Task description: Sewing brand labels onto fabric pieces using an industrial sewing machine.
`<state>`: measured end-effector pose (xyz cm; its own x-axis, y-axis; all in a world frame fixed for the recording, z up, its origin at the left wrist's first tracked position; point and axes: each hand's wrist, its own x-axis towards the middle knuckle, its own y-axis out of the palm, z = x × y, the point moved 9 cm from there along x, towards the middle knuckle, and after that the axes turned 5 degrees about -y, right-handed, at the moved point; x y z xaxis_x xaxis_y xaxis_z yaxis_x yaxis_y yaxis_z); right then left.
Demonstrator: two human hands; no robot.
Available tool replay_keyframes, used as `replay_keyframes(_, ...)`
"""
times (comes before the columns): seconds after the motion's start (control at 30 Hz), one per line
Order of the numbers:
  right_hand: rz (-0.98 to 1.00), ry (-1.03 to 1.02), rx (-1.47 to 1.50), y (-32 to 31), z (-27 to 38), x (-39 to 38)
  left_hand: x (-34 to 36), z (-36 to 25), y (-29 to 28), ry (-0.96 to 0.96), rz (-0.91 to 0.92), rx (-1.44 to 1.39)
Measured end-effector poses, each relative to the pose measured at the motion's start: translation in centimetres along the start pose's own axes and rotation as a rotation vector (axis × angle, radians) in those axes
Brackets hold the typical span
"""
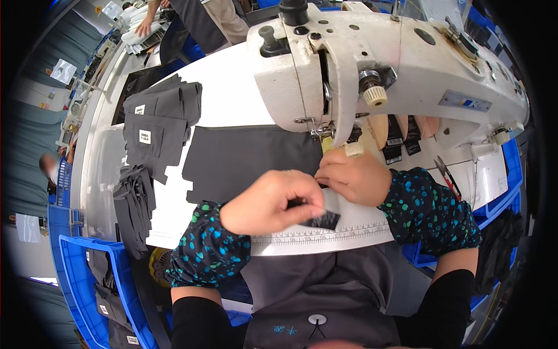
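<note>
A dark grey fabric panel lies flat on the white table, its right end under the head of the sewing machine. In front of the panel, my left hand has its fingers closed on a small black label. My right hand sits just in front of the presser foot, its fingers curled together by the panel's right edge. What those right fingers pinch, if anything, is hidden. The fingertips of both hands are close together.
Stacked grey pieces with white labels and a bundle of grey strips lie at left. Several black labels and thread snips rest at right. A blue bin stands lower left. Another person's hand shows far off.
</note>
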<state>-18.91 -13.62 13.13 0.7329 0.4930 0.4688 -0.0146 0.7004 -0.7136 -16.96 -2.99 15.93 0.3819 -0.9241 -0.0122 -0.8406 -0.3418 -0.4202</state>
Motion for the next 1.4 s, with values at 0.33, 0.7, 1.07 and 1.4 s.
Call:
replay_keyframes(0.33, -0.218, 0.128, 0.189, -2.3, -0.6, 0.6, 0.2, 0.0, 2.2, 0.124, -0.036, 0.239)
replay_keyframes(0.7, 0.087, -0.136, -0.249, 0.7, 0.6, -0.1, -0.2, 0.4, 1.2, -0.041, 0.265, -0.048)
replay_keyframes(1.07, -0.191, 0.185, 0.245, -0.4, -2.7, 0.0, 0.1, -1.1, 5.8, 0.184, 0.382, -0.069)
replay_keyframes(1.4, -0.062, -0.174, -0.253, -2.4, 2.3, -0.3, 0.8, 5.8, -3.9, -0.239, -0.354, 0.159)
